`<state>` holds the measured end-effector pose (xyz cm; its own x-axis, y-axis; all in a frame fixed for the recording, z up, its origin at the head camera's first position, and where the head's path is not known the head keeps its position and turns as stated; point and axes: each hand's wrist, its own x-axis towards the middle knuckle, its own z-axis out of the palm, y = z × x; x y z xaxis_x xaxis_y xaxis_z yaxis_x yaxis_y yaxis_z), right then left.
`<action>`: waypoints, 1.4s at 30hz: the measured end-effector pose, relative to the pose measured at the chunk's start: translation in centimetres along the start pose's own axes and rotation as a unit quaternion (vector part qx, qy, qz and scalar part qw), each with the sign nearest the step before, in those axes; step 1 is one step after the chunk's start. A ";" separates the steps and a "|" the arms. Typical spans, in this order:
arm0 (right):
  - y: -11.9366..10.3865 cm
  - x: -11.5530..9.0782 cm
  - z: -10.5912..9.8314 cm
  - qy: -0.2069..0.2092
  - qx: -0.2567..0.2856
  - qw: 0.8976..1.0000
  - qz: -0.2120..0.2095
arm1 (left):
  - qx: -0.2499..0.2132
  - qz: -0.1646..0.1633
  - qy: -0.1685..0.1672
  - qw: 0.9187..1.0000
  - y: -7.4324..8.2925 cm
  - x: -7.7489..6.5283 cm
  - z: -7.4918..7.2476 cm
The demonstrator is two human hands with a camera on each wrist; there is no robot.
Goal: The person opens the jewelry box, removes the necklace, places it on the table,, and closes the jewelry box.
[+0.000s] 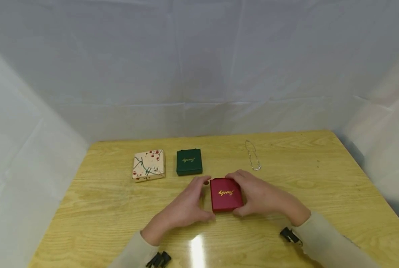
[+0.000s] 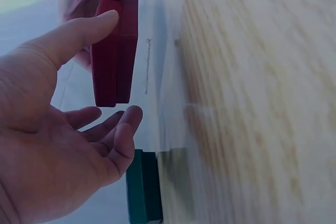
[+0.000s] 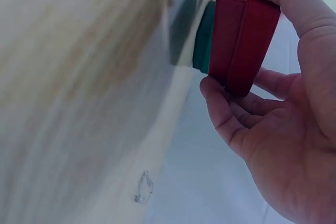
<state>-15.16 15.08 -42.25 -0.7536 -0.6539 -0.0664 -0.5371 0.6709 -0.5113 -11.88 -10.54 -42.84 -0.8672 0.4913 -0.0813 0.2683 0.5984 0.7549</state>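
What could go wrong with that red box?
The red box might slip: the right hand grips it at one side, while the left hand curves open at the other. The left fingers could perhaps bump the green box just beyond them. And the thin necklace, lying loose on the table, might get snagged or nudged.

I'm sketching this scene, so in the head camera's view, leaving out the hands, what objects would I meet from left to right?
Cream square box with red-blossom pattern, gold-lettered dark green square box, gold-lettered red square box, thin silvery chain necklace.
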 end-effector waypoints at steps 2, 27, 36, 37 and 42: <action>0.2 0.1 -0.4 0.007 -0.009 1.000 0.000 | 0.004 -0.001 0.008 1.000 0.0 -0.1 -0.1; 4.2 3.7 -4.8 0.043 -0.032 0.999 -0.001 | 0.206 0.058 0.115 0.970 0.1 -1.7 -1.0; 5.3 5.6 -5.0 0.039 -0.033 0.999 0.005 | 0.215 0.057 0.122 0.967 -0.3 -2.3 -0.9; 5.4 5.8 -5.0 0.038 -0.033 0.999 0.004 | 0.216 0.056 0.123 0.967 -0.3 -2.4 -0.9; 6.4 7.1 -5.1 0.031 -0.043 0.999 0.012 | 0.222 0.053 0.128 0.965 -0.5 -2.6 -0.8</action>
<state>-25.89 16.55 -41.62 -0.7872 -0.6163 -0.0231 -0.5472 0.7152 -0.4348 -10.09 -12.62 -42.45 -0.8852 0.4259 0.1871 0.4648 0.7934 0.3931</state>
